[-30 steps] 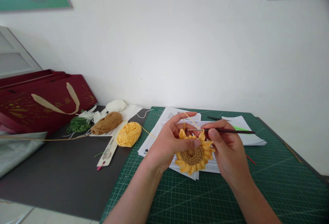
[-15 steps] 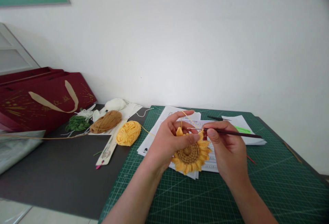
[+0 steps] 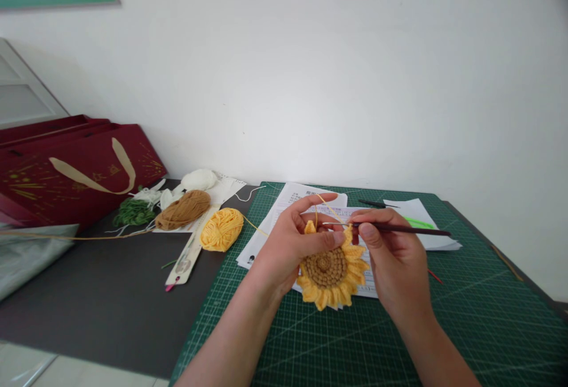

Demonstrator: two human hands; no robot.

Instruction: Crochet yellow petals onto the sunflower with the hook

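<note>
A crocheted sunflower [image 3: 326, 268] with a brown centre and yellow petals hangs from my left hand [image 3: 295, 242], pinched at its upper edge by the thumb. Yellow yarn loops over the raised index finger of that hand and runs back to a yellow yarn ball [image 3: 222, 230] on the left. Between the thumb and fingers of my right hand [image 3: 394, 251] is a dark-handled crochet hook [image 3: 412, 230], its thin metal tip pointing left at the flower's top edge. Yarn meets the hook close to my right fingertips; the exact stitch is too small to make out.
Printed sheets [image 3: 266, 239] lie under the hands on a green cutting mat [image 3: 337, 345]. Black scissors [image 3: 373, 203] and a bright green tool [image 3: 419, 223] lie behind the right hand. Brown yarn [image 3: 184, 209], green yarn [image 3: 135, 212] and a red bag [image 3: 80, 168] are at the left.
The sunflower has tilted slightly, its lower petals now a little lower and more face-on. Both hands keep their grips, with only tiny shifts of the hook and yarn.
</note>
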